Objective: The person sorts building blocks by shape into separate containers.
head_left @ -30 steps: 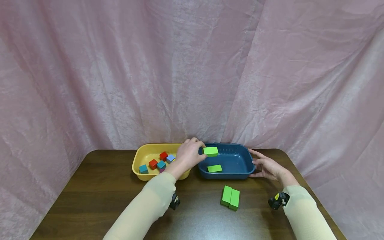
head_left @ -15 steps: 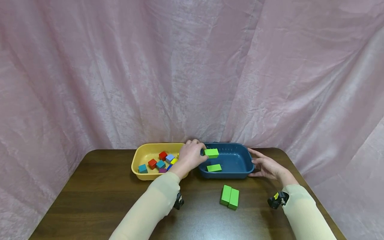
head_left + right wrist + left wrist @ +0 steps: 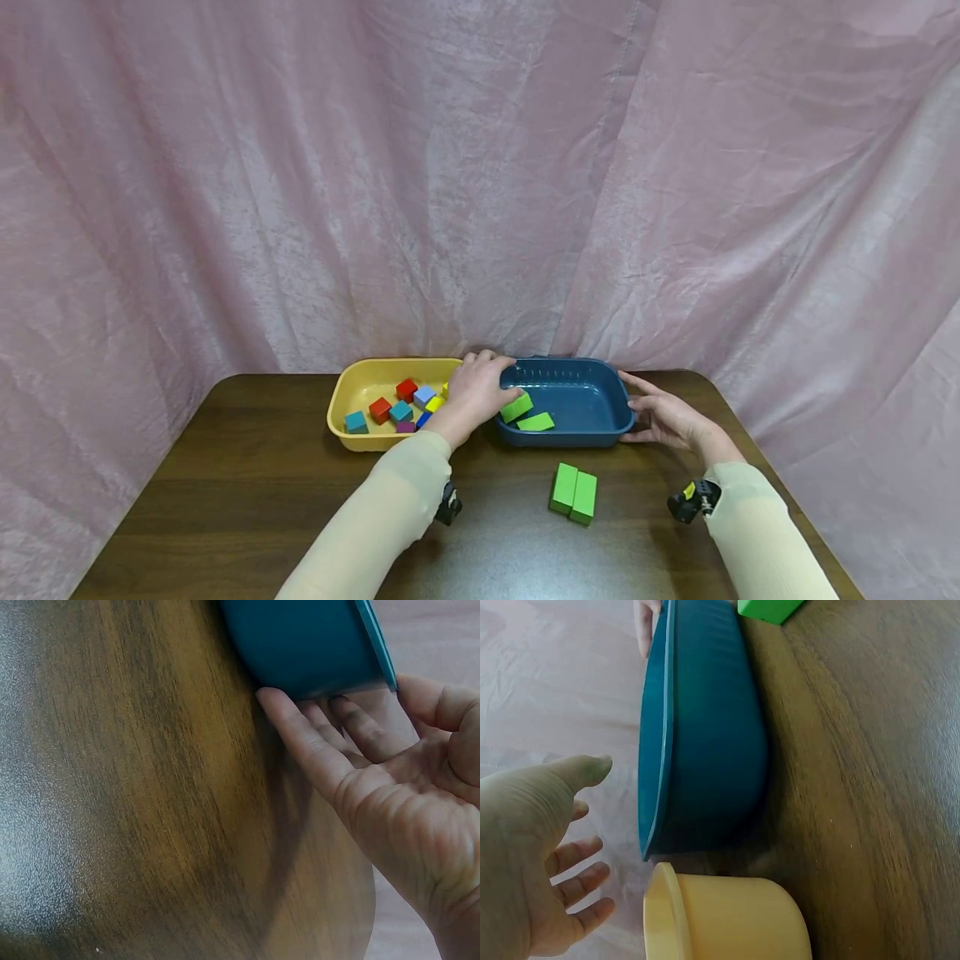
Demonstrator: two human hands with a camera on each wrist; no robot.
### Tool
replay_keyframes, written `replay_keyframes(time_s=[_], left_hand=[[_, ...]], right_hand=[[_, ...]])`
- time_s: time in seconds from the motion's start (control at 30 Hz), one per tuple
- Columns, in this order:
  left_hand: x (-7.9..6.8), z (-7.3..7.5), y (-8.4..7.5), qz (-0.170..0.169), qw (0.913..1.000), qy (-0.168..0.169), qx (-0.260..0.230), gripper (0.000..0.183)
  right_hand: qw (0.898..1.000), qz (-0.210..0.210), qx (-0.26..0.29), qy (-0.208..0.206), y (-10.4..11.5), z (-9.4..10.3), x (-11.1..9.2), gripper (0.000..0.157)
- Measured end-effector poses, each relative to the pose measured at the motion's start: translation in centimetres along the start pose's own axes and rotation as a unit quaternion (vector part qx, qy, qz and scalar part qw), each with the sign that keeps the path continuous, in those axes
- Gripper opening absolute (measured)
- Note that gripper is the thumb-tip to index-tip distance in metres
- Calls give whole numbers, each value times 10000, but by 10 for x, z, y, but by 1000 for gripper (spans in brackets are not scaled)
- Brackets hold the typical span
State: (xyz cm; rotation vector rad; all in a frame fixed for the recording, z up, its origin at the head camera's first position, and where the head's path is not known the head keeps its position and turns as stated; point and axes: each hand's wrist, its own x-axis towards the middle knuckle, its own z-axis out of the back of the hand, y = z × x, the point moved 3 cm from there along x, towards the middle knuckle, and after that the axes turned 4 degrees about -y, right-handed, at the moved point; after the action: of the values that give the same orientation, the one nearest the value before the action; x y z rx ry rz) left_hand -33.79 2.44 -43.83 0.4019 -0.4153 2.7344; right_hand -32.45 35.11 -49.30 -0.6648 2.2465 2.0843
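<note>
My left hand (image 3: 477,387) hovers over the left end of the blue bin (image 3: 577,438), thumb and fingers spread with nothing between them. Just under its fingertips a green block (image 3: 517,407) leans tilted inside the bin, beside another green block (image 3: 536,422). In the left wrist view the same hand (image 3: 532,855) shows an empty gap between thumb and fingers. At the bin's right end, my right hand (image 3: 667,417) rests extended fingers against the wall; the right wrist view has its thumb at the rim (image 3: 381,649) and a fingertip low by the table.
Left of the blue bin stands a yellow bin (image 3: 347,439) with several coloured cubes, partly hidden by my left arm. Two green blocks, one on the left (image 3: 564,487) and one on the right (image 3: 583,497), lie side by side on the wooden table (image 3: 225,500). A pink curtain (image 3: 480,183) hangs behind.
The green block that my left hand held has dropped into the blue bin and now leans there; the fingers have let go. My right hand stays at the bin's end.
</note>
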Motion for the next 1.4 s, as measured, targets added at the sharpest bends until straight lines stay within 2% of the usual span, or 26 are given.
replay_keyframes(time_s=[0.7, 0.9, 1.4], left_hand=[[-6, 18, -1, -247, 9991, -181, -305, 58], [-11, 26, -5, -533, 9979, -218, -290, 60], [-28, 41, -29, -1204, 9907, -326, -544, 62]], right_hand=[[10000, 6, -31, 29, 1, 0, 2, 63], [10000, 14, -64, 27, 0, -1, 2, 62], [10000, -18, -30, 1, 1, 0, 2, 62]])
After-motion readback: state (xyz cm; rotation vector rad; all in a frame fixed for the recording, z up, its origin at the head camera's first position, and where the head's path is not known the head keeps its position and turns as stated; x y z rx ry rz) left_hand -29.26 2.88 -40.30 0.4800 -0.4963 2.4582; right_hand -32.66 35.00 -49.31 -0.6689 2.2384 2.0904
